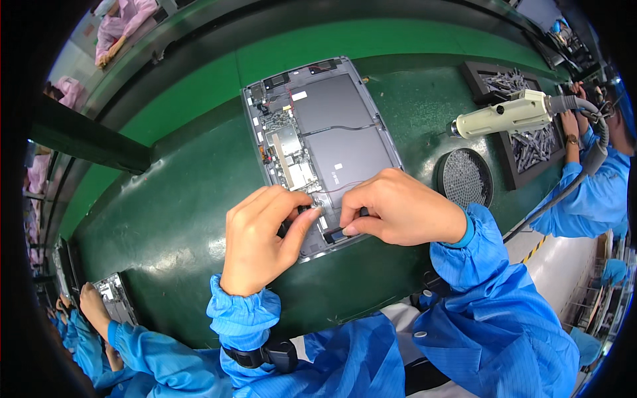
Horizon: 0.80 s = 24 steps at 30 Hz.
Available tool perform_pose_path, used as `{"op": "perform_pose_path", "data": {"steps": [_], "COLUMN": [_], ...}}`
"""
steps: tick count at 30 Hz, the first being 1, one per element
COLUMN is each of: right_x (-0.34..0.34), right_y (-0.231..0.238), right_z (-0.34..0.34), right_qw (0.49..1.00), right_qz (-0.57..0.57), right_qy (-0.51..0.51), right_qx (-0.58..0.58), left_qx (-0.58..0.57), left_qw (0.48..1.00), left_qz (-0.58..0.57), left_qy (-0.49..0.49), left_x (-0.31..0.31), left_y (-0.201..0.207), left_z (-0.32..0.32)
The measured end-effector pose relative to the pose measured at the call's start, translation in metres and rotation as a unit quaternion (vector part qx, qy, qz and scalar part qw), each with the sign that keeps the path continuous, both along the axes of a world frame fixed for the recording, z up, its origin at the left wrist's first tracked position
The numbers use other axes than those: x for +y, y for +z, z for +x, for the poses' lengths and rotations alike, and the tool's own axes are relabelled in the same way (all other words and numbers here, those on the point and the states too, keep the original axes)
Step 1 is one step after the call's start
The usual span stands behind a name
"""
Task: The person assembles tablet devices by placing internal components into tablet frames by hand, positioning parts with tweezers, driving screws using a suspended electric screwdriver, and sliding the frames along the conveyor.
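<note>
An opened tablet lies on the green bench, its circuit board on the left and a flat grey battery pack on the right. My left hand is closed in a pinch over the near-left part; the fingers hide most of what is between them. A bit of black shows under that palm. My right hand pinches a small black rectangular part at the tablet's near edge. A thin reddish wire runs between the hands. A black cable crosses the battery.
At right, a cream electric screwdriver hangs on its cable above dark trays of small grey parts. A round black dish stands nearer. A co-worker's hand touches another opened device at left; another person works at right.
</note>
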State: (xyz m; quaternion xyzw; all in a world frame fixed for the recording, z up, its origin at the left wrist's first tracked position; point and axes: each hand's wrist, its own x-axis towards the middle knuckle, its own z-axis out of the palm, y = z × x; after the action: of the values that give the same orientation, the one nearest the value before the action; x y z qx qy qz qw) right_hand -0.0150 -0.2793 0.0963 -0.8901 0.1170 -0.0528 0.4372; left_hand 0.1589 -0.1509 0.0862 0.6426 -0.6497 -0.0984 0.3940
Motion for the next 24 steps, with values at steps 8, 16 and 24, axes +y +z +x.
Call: {"op": "perform_pose_path", "data": {"steps": [8, 16, 24], "right_x": [-0.001, 0.013, -0.041], "right_y": [-0.01, 0.0, 0.003], "right_z": [-0.002, -0.026, -0.082], "right_qw": [0.999, 0.976, 0.605], "right_qz": [-0.02, -0.202, -0.061], "right_qy": [0.012, -0.023, -0.58], "right_qx": [-0.04, -0.084, -0.542], "left_qx": [-0.008, -0.071, -0.26], "left_qw": [0.999, 0.988, 0.961], "left_qz": [-0.026, 0.069, -0.03], "left_qy": [-0.031, -0.12, -0.095], "left_x": [-0.002, 0.004, 0.008], "left_y": [0.0, 0.006, -0.008], "left_z": [-0.006, -0.021, -0.04]}}
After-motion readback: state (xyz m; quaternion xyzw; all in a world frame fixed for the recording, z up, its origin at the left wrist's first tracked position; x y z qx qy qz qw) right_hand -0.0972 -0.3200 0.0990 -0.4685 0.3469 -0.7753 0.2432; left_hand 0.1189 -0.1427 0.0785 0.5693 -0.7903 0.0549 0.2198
